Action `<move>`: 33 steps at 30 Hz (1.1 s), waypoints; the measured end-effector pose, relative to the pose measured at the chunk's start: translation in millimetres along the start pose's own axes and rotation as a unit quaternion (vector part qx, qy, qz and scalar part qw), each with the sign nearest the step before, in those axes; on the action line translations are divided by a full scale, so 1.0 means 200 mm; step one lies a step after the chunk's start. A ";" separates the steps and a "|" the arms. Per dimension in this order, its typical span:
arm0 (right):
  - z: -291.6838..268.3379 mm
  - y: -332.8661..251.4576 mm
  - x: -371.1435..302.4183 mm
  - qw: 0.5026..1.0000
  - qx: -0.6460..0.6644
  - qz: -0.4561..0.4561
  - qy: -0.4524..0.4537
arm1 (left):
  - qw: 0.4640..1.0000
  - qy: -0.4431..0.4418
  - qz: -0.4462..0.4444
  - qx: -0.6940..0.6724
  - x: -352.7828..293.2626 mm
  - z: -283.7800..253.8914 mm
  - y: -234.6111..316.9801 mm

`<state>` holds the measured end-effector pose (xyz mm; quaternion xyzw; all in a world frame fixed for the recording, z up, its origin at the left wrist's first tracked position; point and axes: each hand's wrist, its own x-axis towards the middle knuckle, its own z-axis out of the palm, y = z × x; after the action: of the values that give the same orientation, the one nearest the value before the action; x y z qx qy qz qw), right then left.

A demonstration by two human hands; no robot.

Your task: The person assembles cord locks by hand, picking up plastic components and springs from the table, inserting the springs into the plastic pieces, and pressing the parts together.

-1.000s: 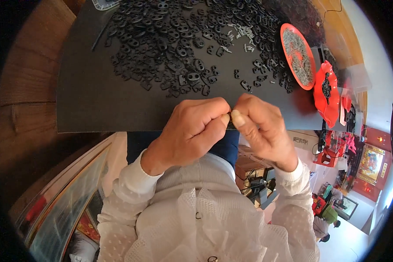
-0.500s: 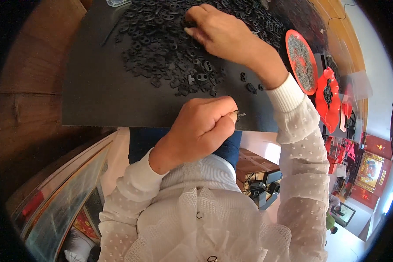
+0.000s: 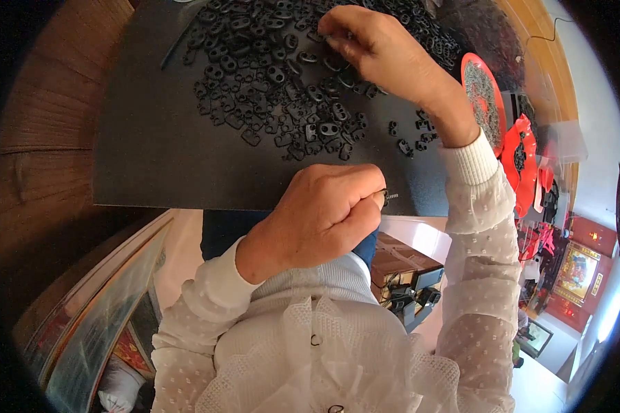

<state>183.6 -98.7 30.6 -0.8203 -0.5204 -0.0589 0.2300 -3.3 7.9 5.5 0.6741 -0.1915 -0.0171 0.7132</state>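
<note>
My left hand (image 3: 317,217) is closed near the front edge of the table, thumb pressed against the curled forefinger. Pinched there is a small black cord lock part (image 3: 385,197), with a thin metal spring (image 3: 393,196) sticking out to the right. Most of that part is hidden by the fingers. Farther off, my right hand (image 3: 403,62) reaches over a pile of black cord lock pieces (image 3: 255,41), its thumb and forefinger drawn together; what lies between them is too dark to make out. Smaller black pieces (image 3: 255,113) lie at the pile's near side.
A red plate (image 3: 501,113) of metal springs stands at the right, with a wavy red dish (image 3: 512,155) holding black bits nearer. Several loose black pieces (image 3: 404,146) lie below my right wrist. A cardboard box (image 3: 403,258) with black devices stands below the table edge.
My right hand has shifted slightly right over the pile, and its fingertips now show more. My left hand keeps its pinch on the part with the spring. The whole view has shifted a little.
</note>
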 end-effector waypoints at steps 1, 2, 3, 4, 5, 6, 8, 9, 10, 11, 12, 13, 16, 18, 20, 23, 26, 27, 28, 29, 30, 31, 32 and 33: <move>0.00 0.00 0.01 1.000 0.006 0.009 -0.017 | 1.000 -0.001 -0.003 0.000 0.00 0.00 0.00; -0.01 0.00 0.01 0.999 0.011 0.017 -0.035 | 1.000 -0.002 -0.006 0.001 0.00 0.00 0.01; -0.01 -0.01 0.03 0.999 0.014 0.016 -0.036 | 1.000 0.000 -0.008 0.001 0.00 -0.01 0.01; -0.01 -0.03 0.04 0.997 0.030 0.023 -0.068 | 1.000 -0.001 -0.007 0.001 0.00 -0.01 0.01; -0.01 -0.04 0.05 0.993 0.046 0.030 -0.101 | 1.000 -0.001 -0.007 0.001 -0.01 -0.01 0.00; 0.00 -0.02 0.04 0.993 0.046 0.031 -0.102 | 1.000 -0.002 -0.007 -0.001 -0.01 -0.01 0.01; 0.01 0.01 0.04 0.997 -0.014 -0.040 -0.067 | 1.000 -0.007 -0.001 -0.004 0.00 -0.01 0.01; -0.03 -0.01 0.04 0.997 -0.015 -0.039 -0.069 | 1.000 -0.008 -0.001 -0.006 0.00 -0.02 0.01; -0.08 -0.04 0.06 0.993 0.021 0.001 -0.113 | 1.000 -0.006 0.001 -0.004 0.00 -0.02 0.00; -0.11 -0.07 0.07 0.985 0.057 0.041 -0.158 | 1.000 -0.005 0.003 -0.001 0.00 -0.02 0.00; -0.11 -0.08 0.07 0.985 0.057 0.041 -0.158 | 1.000 -0.005 0.003 -0.002 0.00 -0.02 0.00; -0.11 -0.08 0.06 0.986 0.061 0.049 -0.144 | 1.000 -0.005 0.000 -0.007 0.00 -0.02 0.00; -0.15 -0.15 0.06 0.994 0.042 -0.031 -0.097 | 1.000 -0.004 0.003 -0.010 0.00 -0.02 0.00; -0.15 -0.16 0.06 0.991 0.019 -0.119 -0.062 | 1.000 -0.004 0.009 -0.006 0.00 -0.02 0.00; -0.11 -0.12 0.08 0.986 0.060 0.052 -0.145 | 1.000 0.002 0.011 -0.009 0.00 -0.01 0.01; -0.06 -0.13 0.09 0.981 0.061 0.059 -0.176 | 1.000 0.008 0.016 -0.005 0.00 -0.01 -0.01; -0.06 -0.16 0.10 0.981 0.034 0.048 -0.183 | 1.000 0.016 0.011 -0.010 -0.02 0.00 -0.01; -0.06 -0.16 0.10 0.981 0.033 0.048 -0.183 | 1.000 0.015 0.012 -0.010 -0.01 0.00 -0.01; -0.05 -0.15 0.10 0.983 0.026 0.028 -0.180 | 1.000 0.013 0.012 -0.009 -0.01 0.00 -0.01; -0.05 -0.14 0.10 0.984 0.020 0.008 -0.176 | 1.000 0.010 0.011 -0.009 -0.01 0.00 0.00; -0.04 -0.14 0.09 0.984 0.019 0.008 -0.176 | 1.000 0.010 0.012 -0.008 -0.01 0.00 0.00; -0.03 -0.15 0.08 0.987 0.010 0.013 -0.157 | 1.000 0.007 0.009 -0.003 -0.01 -0.01 0.00; -0.03 -0.15 0.08 0.990 0.001 0.018 -0.139 | 1.000 0.004 0.007 0.003 -0.01 -0.01 0.00; -0.03 -0.15 0.07 0.990 0.001 0.019 -0.138 | 1.000 0.004 0.008 0.003 -0.01 -0.01 0.00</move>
<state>164.5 -78.3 50.0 -0.8300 -0.5317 0.0593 0.1576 -4.4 9.4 4.7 0.6748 -0.1941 -0.0086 0.7119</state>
